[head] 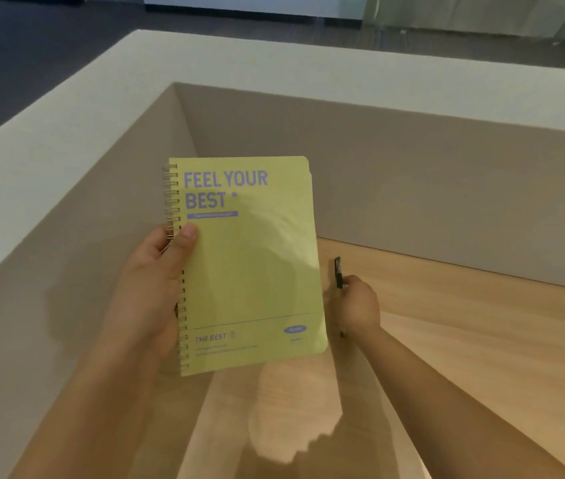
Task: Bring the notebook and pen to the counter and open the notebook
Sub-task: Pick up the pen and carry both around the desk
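The fine print on the notebook (246,264) cover, toward 6 o'clock, is too small and blurred to be read. Most of the pen (338,273) is concealed inside the right hand (357,307). The left hand (151,288) fingers are hidden behind the notebook. Both forearms are cut off at the 6 o'clock edge. The wooden counter (481,340) is cut off at 3 o'clock.

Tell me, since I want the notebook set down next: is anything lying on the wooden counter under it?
Nothing visible does. The notebook, closed, is held up in the left hand above bare counter. The right hand holds the pen just right of it, near the surface.
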Available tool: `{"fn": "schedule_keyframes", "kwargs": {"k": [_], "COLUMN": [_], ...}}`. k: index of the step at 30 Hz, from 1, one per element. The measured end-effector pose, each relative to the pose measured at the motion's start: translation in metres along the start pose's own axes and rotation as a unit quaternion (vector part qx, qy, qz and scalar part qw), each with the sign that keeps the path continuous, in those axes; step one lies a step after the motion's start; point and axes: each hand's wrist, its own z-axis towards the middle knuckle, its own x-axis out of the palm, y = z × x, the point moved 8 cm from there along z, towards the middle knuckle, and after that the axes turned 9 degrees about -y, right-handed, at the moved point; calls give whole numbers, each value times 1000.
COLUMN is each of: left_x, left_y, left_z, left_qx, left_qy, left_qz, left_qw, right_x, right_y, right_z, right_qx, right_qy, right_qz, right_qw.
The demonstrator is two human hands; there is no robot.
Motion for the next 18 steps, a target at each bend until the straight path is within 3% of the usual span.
{"fn": "schedule_keyframes", "kwargs": {"k": [3, 6, 8, 10, 12, 14, 18], "left_x": [6, 9, 9, 5, -7, -29, -101], "left_y": [-12, -35, -58, -87, -114, -140, -184], "left_z": [-9, -22, -36, -53, -72, -95, -140], "left_qx": [5, 26, 53, 79, 93, 105, 128], "left_qy": [17, 23, 19, 14, -6, -30, -109], "left_qz": [-5, -5, 4, 8, 2, -6, -19], "left_qw": [1000, 999, 998, 997, 996, 994, 986], "right_x": [-39, -97, -133, -168, -196, -213, -213], "right_y": [39, 98, 138, 173, 201, 227, 281], "right_z": [-13, -46, -73, -102, -130, -161, -231], "right_qx": [32, 26, -7, -56, -128, -197, -278], "right_qy": [16, 69, 124, 152, 126, 100, 130], "right_qz": [260, 487, 572, 583, 529, 497, 507], "right_qw": [965, 870, 811, 796, 830, 839, 806]}}
